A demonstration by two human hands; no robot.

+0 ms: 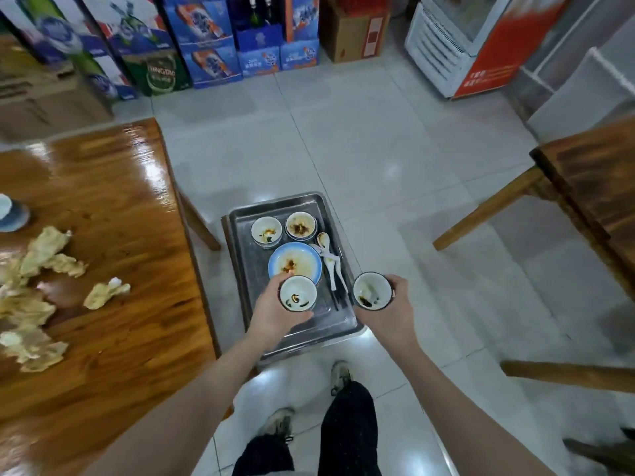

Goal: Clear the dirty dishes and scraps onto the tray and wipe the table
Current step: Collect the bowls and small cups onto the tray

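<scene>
The job looks about half done. The left hand [275,312] holds a small dirty bowl [298,293], with its fingers curled around the side. The right hand [390,309] holds a second dirty bowl [372,291] the same way. Both bowls are up in the air. The first is over the near part of the metal tray [244,259], and the second is just past the tray's right edge.

Just beyond the left fingers, a blue-rimmed plate [294,264] with sauce on it lies on the tray. Farther beyond it sit two little bowls [301,226] side by side. Between the fingers of the two hands lie white spoons [330,259] and dark chopsticks [338,298].

So a lot is already cleared, but these two bowls are not yet set down. The bare spot under the left fingers looks like the best room. The spoons and chopsticks take up the right side, so the second bowl may need care.

Far to the left of the left fingers, the shiny wooden table [113,207] has crumpled napkins [44,255] on it, and a blue and white dish [12,214] at the far edge. These need picking up, and the wiping comes after that. I see no cloth.

Well beyond the fingers stand drink boxes [206,39]. Another wooden table [591,180] is off to the right.
</scene>
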